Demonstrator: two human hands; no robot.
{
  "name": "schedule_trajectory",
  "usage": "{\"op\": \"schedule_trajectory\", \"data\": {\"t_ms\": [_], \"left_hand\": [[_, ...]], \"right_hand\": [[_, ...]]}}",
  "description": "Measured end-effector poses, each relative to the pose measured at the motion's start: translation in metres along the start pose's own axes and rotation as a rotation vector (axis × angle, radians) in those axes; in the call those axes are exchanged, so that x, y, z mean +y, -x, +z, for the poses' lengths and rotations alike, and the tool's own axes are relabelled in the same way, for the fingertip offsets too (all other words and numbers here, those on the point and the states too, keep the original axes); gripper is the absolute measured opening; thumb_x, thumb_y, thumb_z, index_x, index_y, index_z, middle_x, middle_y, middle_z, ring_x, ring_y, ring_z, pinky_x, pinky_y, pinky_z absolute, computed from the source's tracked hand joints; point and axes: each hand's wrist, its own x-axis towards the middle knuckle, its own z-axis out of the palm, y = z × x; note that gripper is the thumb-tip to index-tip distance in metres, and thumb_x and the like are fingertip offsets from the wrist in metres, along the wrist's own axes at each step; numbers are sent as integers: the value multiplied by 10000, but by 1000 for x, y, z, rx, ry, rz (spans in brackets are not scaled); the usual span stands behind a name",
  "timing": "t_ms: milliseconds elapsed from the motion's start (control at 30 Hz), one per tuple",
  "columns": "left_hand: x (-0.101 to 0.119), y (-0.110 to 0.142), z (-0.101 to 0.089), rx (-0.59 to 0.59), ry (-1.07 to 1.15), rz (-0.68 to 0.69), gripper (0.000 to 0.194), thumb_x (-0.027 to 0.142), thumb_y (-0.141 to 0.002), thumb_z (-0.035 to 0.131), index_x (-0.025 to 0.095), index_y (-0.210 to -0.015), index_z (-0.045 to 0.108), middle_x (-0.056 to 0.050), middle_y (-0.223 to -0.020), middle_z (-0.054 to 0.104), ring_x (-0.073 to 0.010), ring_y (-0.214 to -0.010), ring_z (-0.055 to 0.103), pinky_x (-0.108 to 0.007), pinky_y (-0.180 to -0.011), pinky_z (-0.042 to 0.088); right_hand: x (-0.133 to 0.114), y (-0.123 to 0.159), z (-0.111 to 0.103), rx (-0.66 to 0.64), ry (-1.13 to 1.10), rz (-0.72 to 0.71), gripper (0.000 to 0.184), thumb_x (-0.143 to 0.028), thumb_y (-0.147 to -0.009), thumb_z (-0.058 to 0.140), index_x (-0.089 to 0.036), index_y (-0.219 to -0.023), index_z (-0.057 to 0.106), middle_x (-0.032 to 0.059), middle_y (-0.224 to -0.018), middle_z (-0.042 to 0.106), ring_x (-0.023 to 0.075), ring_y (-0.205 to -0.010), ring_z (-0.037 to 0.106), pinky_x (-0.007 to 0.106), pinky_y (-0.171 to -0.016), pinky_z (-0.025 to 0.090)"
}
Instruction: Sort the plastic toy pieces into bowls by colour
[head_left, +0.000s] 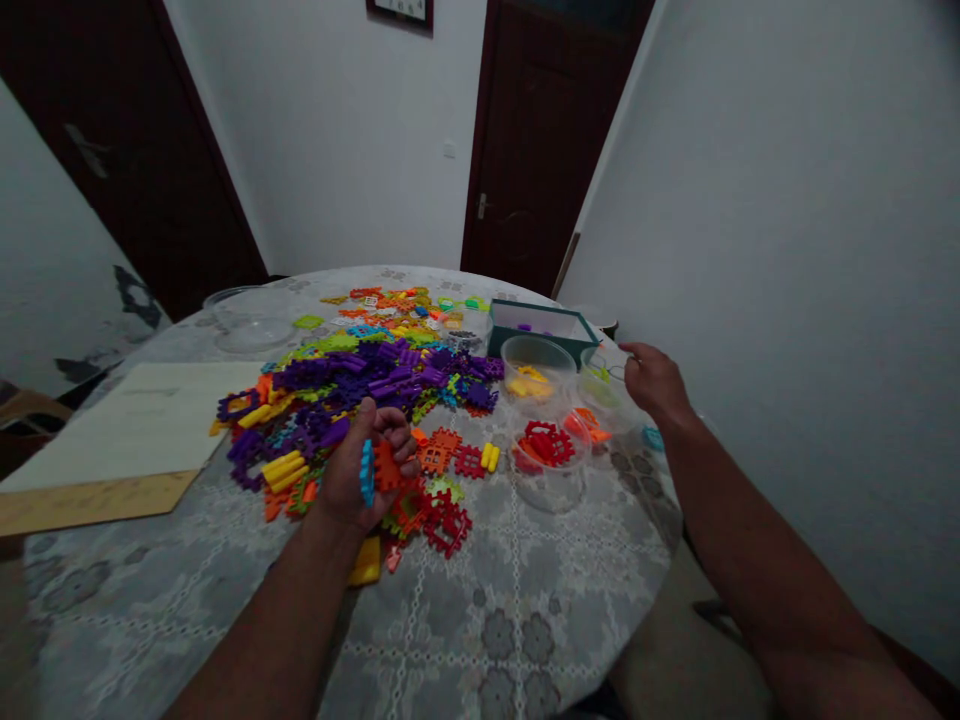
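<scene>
My left hand [367,460] is curled around interlocking plastic building pieces, an orange piece [386,466] and a blue piece [367,473] by the palm. It hovers over the near edge of a large pile of mixed pieces [390,375], mostly purple on top. At the right, my right hand [656,382] is beside a clear tub [606,395] with some green in it. Its fingers are mostly curled; whatever they hold, if anything, is hidden. Nearer me, another clear tub [551,480] contains red pieces [544,445]. Yellow pieces [529,382] lie in a third tub.
Behind the tubs stands a dark green box [544,325] with a few purple pieces inside. On the left, a pale board [127,420] lies on the patterned tablecloth [480,640]. A clear round lid or tub [255,333] sits at the far left.
</scene>
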Motion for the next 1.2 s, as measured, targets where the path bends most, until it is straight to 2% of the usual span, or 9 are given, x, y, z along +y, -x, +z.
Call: {"op": "schedule_trajectory", "data": {"t_ms": [133, 300, 400, 533, 733, 867, 933, 1033, 1200], "left_hand": [[-3, 2, 2, 32, -10, -8, 470, 627, -896, 747, 175, -849, 626, 57, -600, 449, -104, -505, 475, -206, -432, 437], [-9, -1, 1, 64, -28, 42, 562, 712, -806, 790, 190, -843, 586, 80, -577, 415, -94, -485, 466, -193, -437, 427], [-12, -2, 1, 76, -78, 126, 598, 740, -766, 806, 189, -836, 583, 80, -578, 407, -94, -504, 476, -188, -449, 421], [-14, -2, 2, 125, -192, 208, 621, 755, -735, 817, 189, -806, 573, 65, -585, 434, -90, -519, 479, -175, -447, 357], [-13, 1, 5, 152, -179, 236, 499, 631, -764, 807, 179, -780, 595, 44, -644, 467, -88, -536, 452, -199, -473, 351], [-11, 5, 5, 111, -129, 249, 192, 332, -703, 706, 178, -799, 644, 7, -752, 525, -119, -642, 506, -230, -575, 458], [-11, 6, 4, 88, -139, 275, 200, 182, -584, 628, 181, -783, 644, -1, -780, 521, -128, -700, 512, -229, -621, 479], [-12, 5, 1, 101, -194, 302, 318, 95, -493, 559, 187, -785, 643, -2, -795, 517, -136, -742, 511, -227, -650, 487], [-12, 2, 0, 114, -241, 274, 294, 92, -585, 662, 194, -861, 643, 13, -815, 563, -119, -712, 539, -215, -613, 462]], "right_hand": [[-62, 47, -8, 39, -223, -202, 363, -201, -949, 507, -196, -1212, 757, 123, -1237, 771, 289, -1161, 722, 489, -1074, 550], [-167, 127, -22, -326, -544, -647, 428, -133, -1026, 483, -273, -1400, 637, 106, -1383, 700, 249, -1276, 676, 483, -1073, 575], [-213, 168, -19, -483, -532, -825, 516, -104, -1024, 477, -289, -1498, 557, 145, -1509, 602, 275, -1319, 647, 482, -1015, 613], [-245, 197, 0, -462, -431, -868, 507, -123, -1013, 532, -247, -1505, 547, 201, -1496, 589, 328, -1305, 644, 522, -997, 622], [-252, 190, 4, -470, -546, -794, 461, -157, -1030, 534, -190, -1489, 558, 183, -1348, 672, 297, -1229, 669, 493, -1037, 603], [-241, 169, -12, -542, -701, -670, 404, -200, -1040, 556, -253, -1436, 620, 114, -1261, 720, 244, -1145, 703, 415, -972, 608], [-230, 156, -17, -570, -712, -605, 344, -210, -1043, 562, -257, -1365, 675, 91, -1196, 746, 223, -1081, 719, 381, -923, 602], [-207, 133, -15, -572, -668, -541, 274, -198, -1032, 554, -256, -1222, 742, 60, -1099, 776, 203, -989, 735, 360, -879, 590], [-161, 88, -4, -600, -613, -296, 265, -239, -1007, 539, -245, -1172, 746, 45, -1019, 788, 185, -850, 764, 322, -755, 607]]}}
